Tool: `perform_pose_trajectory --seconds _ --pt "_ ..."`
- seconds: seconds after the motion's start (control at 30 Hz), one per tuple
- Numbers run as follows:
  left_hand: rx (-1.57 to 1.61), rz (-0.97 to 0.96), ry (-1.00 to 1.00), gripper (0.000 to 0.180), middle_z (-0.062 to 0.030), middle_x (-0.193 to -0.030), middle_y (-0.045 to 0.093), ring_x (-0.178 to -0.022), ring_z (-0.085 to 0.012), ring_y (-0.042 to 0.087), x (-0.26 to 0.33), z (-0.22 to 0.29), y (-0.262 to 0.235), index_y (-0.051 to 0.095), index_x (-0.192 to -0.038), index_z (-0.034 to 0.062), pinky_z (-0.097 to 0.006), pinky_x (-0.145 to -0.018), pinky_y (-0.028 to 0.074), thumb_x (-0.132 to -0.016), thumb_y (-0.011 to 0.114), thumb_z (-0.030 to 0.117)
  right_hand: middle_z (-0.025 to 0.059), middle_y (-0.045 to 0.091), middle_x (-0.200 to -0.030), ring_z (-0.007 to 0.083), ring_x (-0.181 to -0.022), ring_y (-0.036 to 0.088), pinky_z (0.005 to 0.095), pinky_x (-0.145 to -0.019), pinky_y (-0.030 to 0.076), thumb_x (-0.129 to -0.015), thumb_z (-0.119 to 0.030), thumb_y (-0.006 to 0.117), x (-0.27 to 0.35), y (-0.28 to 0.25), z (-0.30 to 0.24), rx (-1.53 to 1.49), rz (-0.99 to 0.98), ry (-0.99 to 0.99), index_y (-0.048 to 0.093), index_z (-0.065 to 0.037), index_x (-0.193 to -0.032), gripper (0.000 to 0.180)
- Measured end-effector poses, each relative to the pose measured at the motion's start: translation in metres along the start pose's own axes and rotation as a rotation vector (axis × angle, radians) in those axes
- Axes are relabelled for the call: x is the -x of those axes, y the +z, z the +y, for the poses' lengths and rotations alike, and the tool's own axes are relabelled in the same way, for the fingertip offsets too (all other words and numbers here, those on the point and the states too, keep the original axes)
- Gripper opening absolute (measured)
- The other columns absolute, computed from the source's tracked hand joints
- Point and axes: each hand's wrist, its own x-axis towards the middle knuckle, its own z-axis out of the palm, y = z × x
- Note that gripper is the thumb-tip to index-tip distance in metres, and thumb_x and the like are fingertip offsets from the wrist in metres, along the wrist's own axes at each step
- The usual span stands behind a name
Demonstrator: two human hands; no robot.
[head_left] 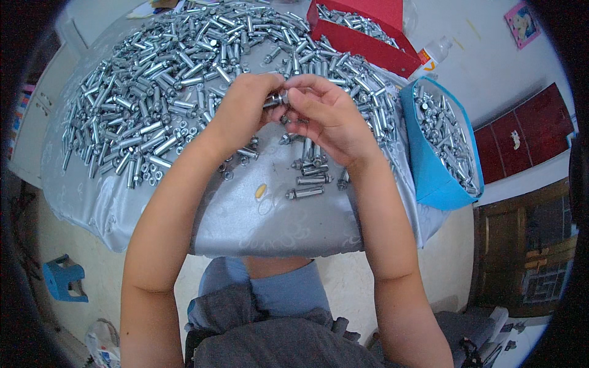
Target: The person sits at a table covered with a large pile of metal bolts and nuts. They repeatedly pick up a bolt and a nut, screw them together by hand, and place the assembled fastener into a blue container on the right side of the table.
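Between my two hands, above the near middle of the table, is a metal expansion anchor bolt. My left hand is closed around its body. The fingers of my right hand pinch the end, where a nut or washer seems to sit; my fingers partly hide it. Below my right hand lie several anchor bolts with nuts on them. A wide heap of silver anchor sleeves and bolts spreads across the left and far side. Loose nuts lie along its near edge, beside my left forearm.
A silvery cloth covers the table, with a small yellow piece on it. At the far right stand a red box of bolts and a white bottle. A blue bin of bolts sits at right. A blue stool stands on the floor.
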Motion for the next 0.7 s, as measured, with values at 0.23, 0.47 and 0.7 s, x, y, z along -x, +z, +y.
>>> perform_pose_trajectory --seconds 0.23,0.47,0.7 --pt "0.276 0.045 -0.794 0.041 0.0002 -0.053 0.041 -0.048 -0.0078 0.039 -0.012 0.009 -0.004 0.049 -0.067 0.0029 -0.023 -0.045 0.031 -0.088 0.041 0.037 0.004 0.063 -0.084 0.0077 -0.071 0.056 0.021 -0.063 0.046 -0.077 -0.009 0.062 0.002 0.003 0.002 0.404 0.109 -0.329 0.062 0.0 -0.097 0.023" --pt "0.199 0.078 -0.613 0.034 0.0047 -0.051 0.037 -0.042 -0.0042 0.032 -0.005 -0.003 0.004 0.049 -0.07 0.0089 -0.02 -0.038 0.022 -0.088 0.042 0.037 0.0089 0.062 -0.076 0.0091 -0.064 0.054 0.0226 -0.059 0.045 -0.078 -0.013 0.061 0.001 0.0 0.006 0.668 0.192 -0.296 0.061 0.002 -0.086 0.017" --pt "0.155 0.059 -0.619 0.039 0.0 -0.054 0.043 -0.05 -0.0076 0.04 -0.007 -0.005 0.0 0.051 -0.071 0.0013 -0.024 -0.046 0.033 -0.089 0.04 0.034 0.0072 0.059 -0.07 0.0099 -0.059 0.052 0.0236 -0.054 0.044 -0.078 -0.021 0.061 -0.002 -0.003 0.011 0.699 0.153 -0.5 0.058 0.0 -0.087 0.023"
